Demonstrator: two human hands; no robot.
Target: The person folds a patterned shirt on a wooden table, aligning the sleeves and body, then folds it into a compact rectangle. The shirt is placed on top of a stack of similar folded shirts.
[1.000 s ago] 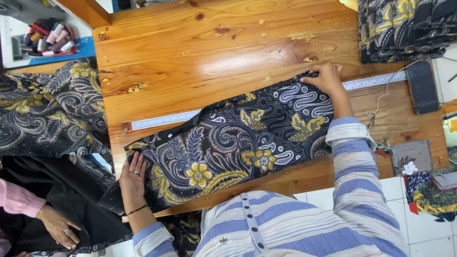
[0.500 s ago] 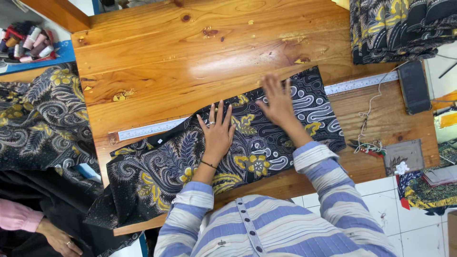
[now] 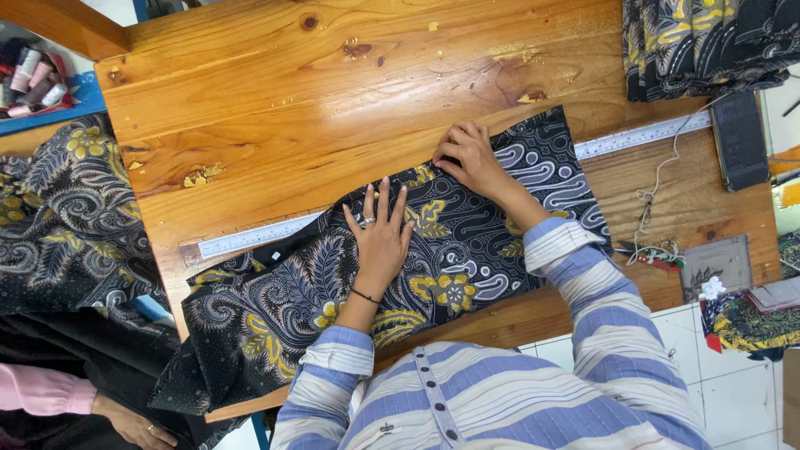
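Batik cloth (image 3: 450,250), black with yellow flowers, lies folded across wooden table (image 3: 333,100), far edge along metal ruler (image 3: 250,237), as if for squaring and measuring. Left hand (image 3: 382,237) flat on middle of cloth, fingers spread, palm down, apparently pinning layers from sliding. Right hand (image 3: 468,158) at far edge, fingers curled, pressing fold; whether pinching edge, cannot tell. Left end of cloth hangs off table corner. Stack of similar fabric (image 3: 700,46) at far right. Dark phone (image 3: 737,137) beside ruler end. Thread spools (image 3: 33,75) far left. Another person's hand (image 3: 133,425) at lower left.
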